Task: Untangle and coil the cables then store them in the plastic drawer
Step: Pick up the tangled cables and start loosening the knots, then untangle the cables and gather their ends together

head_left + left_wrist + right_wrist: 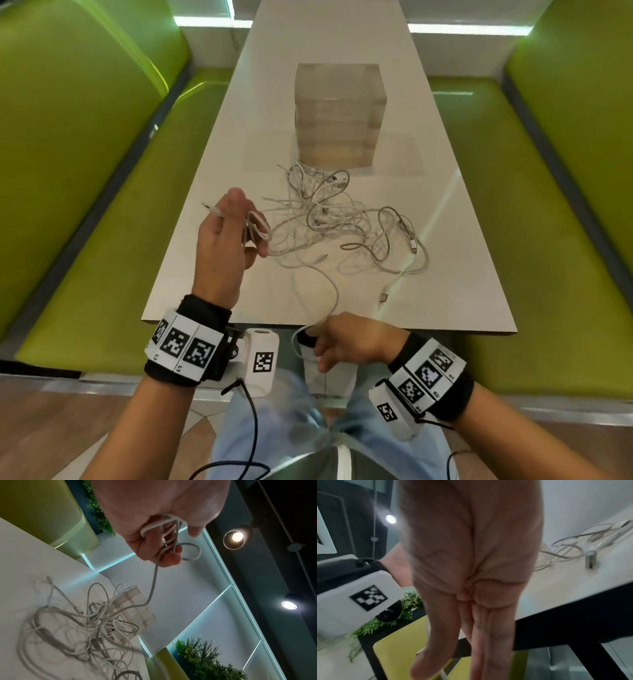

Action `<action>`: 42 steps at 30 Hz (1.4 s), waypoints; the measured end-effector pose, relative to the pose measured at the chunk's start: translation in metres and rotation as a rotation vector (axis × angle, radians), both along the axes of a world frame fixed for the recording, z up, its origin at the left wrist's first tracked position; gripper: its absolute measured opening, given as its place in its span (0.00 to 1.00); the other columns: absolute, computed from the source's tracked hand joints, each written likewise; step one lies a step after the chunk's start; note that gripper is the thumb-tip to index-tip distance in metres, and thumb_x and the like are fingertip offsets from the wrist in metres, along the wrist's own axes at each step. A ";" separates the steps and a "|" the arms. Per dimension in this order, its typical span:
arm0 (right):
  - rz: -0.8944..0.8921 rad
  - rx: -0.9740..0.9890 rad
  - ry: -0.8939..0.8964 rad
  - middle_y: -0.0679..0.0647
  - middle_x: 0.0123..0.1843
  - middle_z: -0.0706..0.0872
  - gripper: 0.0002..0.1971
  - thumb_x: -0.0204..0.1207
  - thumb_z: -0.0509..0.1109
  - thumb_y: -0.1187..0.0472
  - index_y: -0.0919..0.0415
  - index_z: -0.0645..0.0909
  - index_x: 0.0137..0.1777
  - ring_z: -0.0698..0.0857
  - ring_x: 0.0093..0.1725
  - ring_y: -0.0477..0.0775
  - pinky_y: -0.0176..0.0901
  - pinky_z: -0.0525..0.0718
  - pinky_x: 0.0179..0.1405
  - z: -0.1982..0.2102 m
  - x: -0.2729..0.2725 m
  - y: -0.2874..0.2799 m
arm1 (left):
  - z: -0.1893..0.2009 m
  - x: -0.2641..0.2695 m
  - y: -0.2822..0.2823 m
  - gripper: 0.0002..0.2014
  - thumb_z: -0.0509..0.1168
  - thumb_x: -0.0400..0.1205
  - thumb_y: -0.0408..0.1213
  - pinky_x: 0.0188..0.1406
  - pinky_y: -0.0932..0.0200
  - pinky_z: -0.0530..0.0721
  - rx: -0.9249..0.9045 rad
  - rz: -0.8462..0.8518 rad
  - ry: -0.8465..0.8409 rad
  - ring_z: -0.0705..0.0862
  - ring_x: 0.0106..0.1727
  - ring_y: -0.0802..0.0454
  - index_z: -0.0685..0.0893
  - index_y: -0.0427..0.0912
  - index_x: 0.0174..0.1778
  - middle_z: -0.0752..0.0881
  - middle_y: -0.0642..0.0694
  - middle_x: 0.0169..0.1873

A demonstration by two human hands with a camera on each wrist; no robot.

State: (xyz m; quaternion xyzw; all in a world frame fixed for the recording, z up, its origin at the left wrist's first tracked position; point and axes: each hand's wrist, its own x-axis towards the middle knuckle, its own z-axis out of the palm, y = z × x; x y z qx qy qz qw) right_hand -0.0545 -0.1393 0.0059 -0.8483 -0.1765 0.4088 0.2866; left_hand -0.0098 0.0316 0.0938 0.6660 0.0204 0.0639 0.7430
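A tangle of white cables lies on the white table, just in front of the clear plastic drawer unit. My left hand is raised over the table's left side and grips a few coiled loops of one white cable, whose plug end sticks out to the left. That cable runs down through the tangle and off the front edge. Below the table's front edge my right hand pinches the same cable between thumb and fingers.
A USB plug on a loose cable end lies near the table's front edge. Green padded benches flank the table on both sides. Behind the drawer unit the tabletop stretches away.
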 end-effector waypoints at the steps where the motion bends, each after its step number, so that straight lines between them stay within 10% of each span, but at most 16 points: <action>1: 0.014 -0.056 -0.005 0.56 0.49 0.90 0.11 0.73 0.74 0.55 0.59 0.84 0.52 0.88 0.50 0.56 0.48 0.84 0.55 0.000 -0.004 -0.002 | 0.001 0.001 0.001 0.20 0.53 0.87 0.53 0.23 0.61 0.63 -0.016 0.020 -0.001 0.75 0.23 0.55 0.77 0.49 0.32 0.82 0.52 0.25; 6: -0.017 -0.169 -0.045 0.48 0.23 0.81 0.21 0.76 0.67 0.42 0.54 0.76 0.28 0.81 0.22 0.50 0.45 0.83 0.36 0.013 -0.013 -0.013 | 0.000 0.002 0.002 0.20 0.51 0.87 0.51 0.22 0.58 0.61 -0.009 0.008 0.015 0.74 0.22 0.52 0.76 0.44 0.35 0.81 0.51 0.24; 10: -0.187 0.018 -0.350 0.49 0.31 0.82 0.19 0.73 0.70 0.42 0.58 0.80 0.34 0.80 0.33 0.48 0.45 0.77 0.36 0.040 0.002 -0.018 | -0.004 -0.003 -0.004 0.16 0.50 0.82 0.48 0.18 0.64 0.56 0.018 -0.169 0.064 0.73 0.22 0.47 0.78 0.46 0.36 0.82 0.47 0.26; 13: -0.469 0.344 -0.518 0.43 0.49 0.79 0.21 0.67 0.77 0.45 0.50 0.78 0.57 0.79 0.42 0.42 0.33 0.77 0.41 0.057 0.010 -0.020 | -0.005 -0.008 -0.010 0.17 0.50 0.82 0.48 0.17 0.65 0.57 0.069 -0.309 0.125 0.75 0.24 0.46 0.80 0.46 0.37 0.83 0.44 0.27; 16: -0.341 0.449 -0.450 0.40 0.66 0.72 0.36 0.69 0.77 0.51 0.50 0.66 0.76 0.75 0.62 0.38 0.24 0.73 0.59 0.059 0.013 -0.010 | -0.004 -0.012 -0.014 0.18 0.50 0.82 0.48 0.20 0.64 0.60 0.114 -0.349 0.160 0.74 0.31 0.44 0.81 0.44 0.39 0.84 0.41 0.32; 22: -0.172 0.434 -0.161 0.42 0.30 0.86 0.06 0.81 0.65 0.63 0.56 0.83 0.45 0.83 0.32 0.38 0.35 0.82 0.40 0.037 -0.001 0.001 | -0.002 -0.010 -0.013 0.23 0.45 0.89 0.45 0.23 0.59 0.59 0.293 -0.220 0.121 0.69 0.25 0.55 0.81 0.43 0.39 0.85 0.38 0.35; 28: 0.209 0.152 -0.173 0.57 0.47 0.88 0.08 0.77 0.69 0.58 0.63 0.86 0.48 0.84 0.45 0.56 0.51 0.80 0.50 0.009 -0.016 -0.004 | 0.001 0.002 0.001 0.24 0.47 0.88 0.49 0.19 0.66 0.61 0.097 -0.086 0.072 0.70 0.28 0.56 0.80 0.46 0.32 0.75 0.42 0.31; 34: -0.355 0.018 -0.442 0.58 0.63 0.84 0.17 0.79 0.60 0.71 0.62 0.81 0.64 0.81 0.63 0.57 0.39 0.74 0.63 0.014 0.006 -0.026 | -0.003 -0.005 -0.008 0.25 0.47 0.87 0.50 0.23 0.61 0.57 0.130 -0.195 0.111 0.64 0.28 0.55 0.80 0.52 0.28 0.72 0.39 0.38; 38: -0.641 0.475 -0.515 0.50 0.63 0.84 0.16 0.82 0.62 0.64 0.57 0.77 0.69 0.82 0.61 0.45 0.30 0.77 0.60 0.040 0.010 -0.024 | -0.010 -0.009 -0.019 0.24 0.46 0.89 0.48 0.22 0.65 0.60 0.185 -0.252 0.145 0.65 0.25 0.57 0.81 0.43 0.36 0.70 0.39 0.27; 42: -0.766 0.799 -0.332 0.49 0.59 0.87 0.18 0.77 0.72 0.59 0.54 0.77 0.65 0.87 0.55 0.46 0.51 0.86 0.56 0.059 0.010 0.000 | -0.017 -0.013 -0.032 0.22 0.48 0.85 0.50 0.22 0.62 0.65 0.157 -0.264 0.110 0.69 0.25 0.56 0.82 0.41 0.42 0.77 0.47 0.29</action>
